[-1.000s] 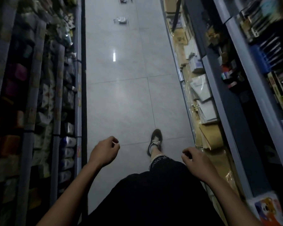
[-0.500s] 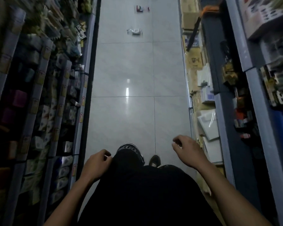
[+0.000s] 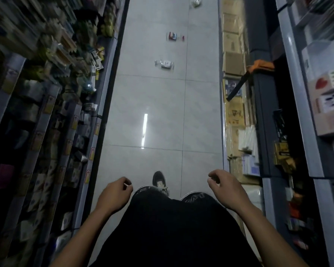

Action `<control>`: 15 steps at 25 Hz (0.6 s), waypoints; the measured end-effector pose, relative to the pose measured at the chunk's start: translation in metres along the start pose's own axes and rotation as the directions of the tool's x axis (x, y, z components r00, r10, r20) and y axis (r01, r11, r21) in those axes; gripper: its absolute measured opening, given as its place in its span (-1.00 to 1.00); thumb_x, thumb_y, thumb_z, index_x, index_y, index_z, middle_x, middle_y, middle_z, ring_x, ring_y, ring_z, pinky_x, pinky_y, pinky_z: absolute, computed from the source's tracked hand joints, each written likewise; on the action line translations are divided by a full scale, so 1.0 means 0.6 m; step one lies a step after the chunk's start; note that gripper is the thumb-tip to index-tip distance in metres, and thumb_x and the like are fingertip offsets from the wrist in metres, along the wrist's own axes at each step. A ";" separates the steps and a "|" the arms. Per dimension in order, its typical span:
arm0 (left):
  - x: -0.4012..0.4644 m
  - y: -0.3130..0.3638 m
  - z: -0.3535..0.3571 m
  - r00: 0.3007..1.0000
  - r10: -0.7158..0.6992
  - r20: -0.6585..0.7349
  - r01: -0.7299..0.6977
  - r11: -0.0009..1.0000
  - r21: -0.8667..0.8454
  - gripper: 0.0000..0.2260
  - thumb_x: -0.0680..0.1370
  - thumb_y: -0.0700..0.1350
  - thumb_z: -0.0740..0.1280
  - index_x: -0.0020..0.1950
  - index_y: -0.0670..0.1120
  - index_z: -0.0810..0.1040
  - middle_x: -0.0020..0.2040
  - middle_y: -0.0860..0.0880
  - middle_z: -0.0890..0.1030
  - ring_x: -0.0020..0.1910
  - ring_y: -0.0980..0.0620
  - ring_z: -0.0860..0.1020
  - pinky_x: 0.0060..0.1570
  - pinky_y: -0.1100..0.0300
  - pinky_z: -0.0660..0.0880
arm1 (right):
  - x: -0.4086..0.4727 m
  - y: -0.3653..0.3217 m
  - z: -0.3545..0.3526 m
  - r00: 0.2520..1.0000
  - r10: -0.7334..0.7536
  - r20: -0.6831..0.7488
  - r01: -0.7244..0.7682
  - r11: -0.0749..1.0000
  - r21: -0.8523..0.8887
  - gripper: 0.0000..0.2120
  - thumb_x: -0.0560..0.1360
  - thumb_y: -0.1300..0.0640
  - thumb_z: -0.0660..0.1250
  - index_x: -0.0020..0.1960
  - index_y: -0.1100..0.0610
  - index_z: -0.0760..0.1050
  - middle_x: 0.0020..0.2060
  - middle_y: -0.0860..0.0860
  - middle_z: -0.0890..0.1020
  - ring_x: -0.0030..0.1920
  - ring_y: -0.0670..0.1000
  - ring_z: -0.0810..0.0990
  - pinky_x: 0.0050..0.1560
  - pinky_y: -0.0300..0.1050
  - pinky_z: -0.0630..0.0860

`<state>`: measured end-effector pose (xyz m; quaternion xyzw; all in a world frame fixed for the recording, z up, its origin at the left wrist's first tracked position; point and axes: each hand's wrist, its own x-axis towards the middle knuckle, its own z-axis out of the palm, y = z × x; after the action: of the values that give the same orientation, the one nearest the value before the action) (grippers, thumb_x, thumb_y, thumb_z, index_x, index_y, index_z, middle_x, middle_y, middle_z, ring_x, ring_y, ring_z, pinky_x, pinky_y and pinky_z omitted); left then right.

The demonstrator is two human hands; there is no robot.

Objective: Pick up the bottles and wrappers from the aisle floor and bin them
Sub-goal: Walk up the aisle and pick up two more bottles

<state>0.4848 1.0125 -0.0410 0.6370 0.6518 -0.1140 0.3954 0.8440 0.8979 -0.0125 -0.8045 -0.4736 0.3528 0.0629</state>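
Observation:
Litter lies far ahead on the pale tiled aisle floor (image 3: 158,105). Nearest is a clear plastic bottle (image 3: 164,64) lying on its side. Beyond it rests a red and blue wrapper (image 3: 173,36), and a crumpled pale piece (image 3: 197,2) sits at the top edge. My left hand (image 3: 115,193) hangs low by my left thigh with the fingers curled and nothing in it. My right hand (image 3: 225,186) hangs by my right thigh, fingers loosely bent, also holding nothing. Both hands are well short of the litter. No bin shows.
Stocked shelves (image 3: 52,112) line the left side of the narrow aisle. Cardboard boxes (image 3: 233,62) and wrapped goods fill the low right shelf beside grey uprights (image 3: 266,116). An orange-handled tool (image 3: 258,66) sticks out from the right. My shoe (image 3: 159,180) is on the floor ahead.
The view has tilted up and moved forward along the aisle, bringing the bottle and wrapper lower in view and revealing a third piece. Both hands stay low and hold nothing.

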 end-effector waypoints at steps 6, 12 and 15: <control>0.223 0.190 -0.160 0.989 0.147 -0.007 -0.146 0.986 0.082 -0.78 0.60 0.06 0.26 0.17 0.05 0.59 0.02 0.07 0.68 -0.06 0.05 0.60 -0.12 0.13 0.47 | 0.145 -0.016 -0.085 0.989 0.145 -0.041 -0.141 0.986 0.087 -0.80 0.59 -0.03 0.31 0.15 0.01 0.59 -0.01 -0.11 0.61 0.00 -0.09 0.58 0.02 -0.08 0.55; 0.434 0.364 -0.255 0.986 0.169 -0.006 -0.166 0.976 0.137 -0.76 0.60 0.07 0.24 0.20 0.06 0.58 0.07 0.06 0.69 -0.05 0.03 0.60 -0.12 0.13 0.43 | 0.361 0.005 -0.185 0.973 0.228 -0.036 -0.217 0.955 0.202 -0.84 0.59 0.00 0.31 0.12 0.00 0.58 0.00 -0.10 0.62 0.01 -0.09 0.60 0.03 -0.07 0.55; 0.510 0.443 -0.292 0.991 0.132 0.005 -0.131 0.977 0.166 -0.75 0.61 0.05 0.24 0.23 0.03 0.58 0.08 0.04 0.68 -0.06 0.05 0.58 -0.14 0.14 0.41 | 0.504 -0.003 -0.270 0.979 0.203 -0.023 -0.194 0.959 0.205 -0.83 0.59 0.02 0.32 0.14 0.02 0.59 0.00 -0.08 0.62 0.00 -0.08 0.59 0.04 -0.05 0.55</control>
<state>0.7028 1.3970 -0.0329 0.7099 0.5976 -0.1395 0.3456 1.0358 1.1806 -0.0449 -0.8449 -0.3508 0.3860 0.1188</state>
